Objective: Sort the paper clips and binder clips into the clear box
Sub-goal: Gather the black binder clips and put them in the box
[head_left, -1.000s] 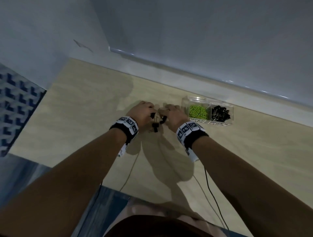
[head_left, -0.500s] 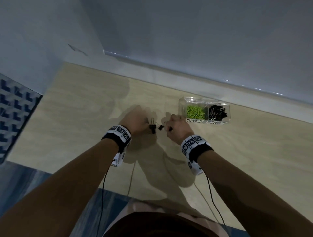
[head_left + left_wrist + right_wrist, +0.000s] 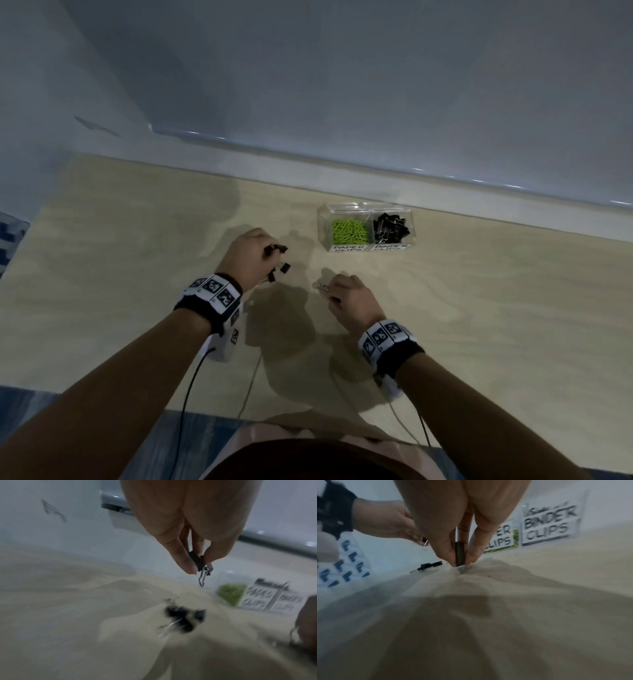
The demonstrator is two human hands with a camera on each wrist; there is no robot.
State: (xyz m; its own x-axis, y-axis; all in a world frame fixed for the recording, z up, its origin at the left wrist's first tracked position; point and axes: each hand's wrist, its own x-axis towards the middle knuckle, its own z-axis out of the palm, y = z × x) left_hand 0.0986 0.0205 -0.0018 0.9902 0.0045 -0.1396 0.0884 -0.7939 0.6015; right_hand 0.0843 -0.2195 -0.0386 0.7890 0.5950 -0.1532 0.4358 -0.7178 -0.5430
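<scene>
A clear box (image 3: 324,219) stands at the table's far side. Its left compartment holds green paper clips (image 3: 349,231), its right one black binder clips (image 3: 390,226); labels read PAPER CLIPS and BINDER CLIPS (image 3: 547,524). My left hand (image 3: 270,251) is raised a little and pinches a black binder clip (image 3: 197,561) by its body, its wire handle hanging down. Below it, two or three loose binder clips (image 3: 279,272) lie on the table. My right hand (image 3: 325,289) pinches another black binder clip (image 3: 459,553) that touches the table top.
The pale wooden table (image 3: 479,308) ends at a low white ledge and wall (image 3: 342,85) behind the box. A blue patterned surface (image 3: 10,236) lies past the left edge. Thin cables (image 3: 191,383) trail from both wristbands toward me.
My hands, close together over the loose clips a second ago, have drawn apart. The left one rose slightly with its clip; the right one moved right and back toward me with its clip.
</scene>
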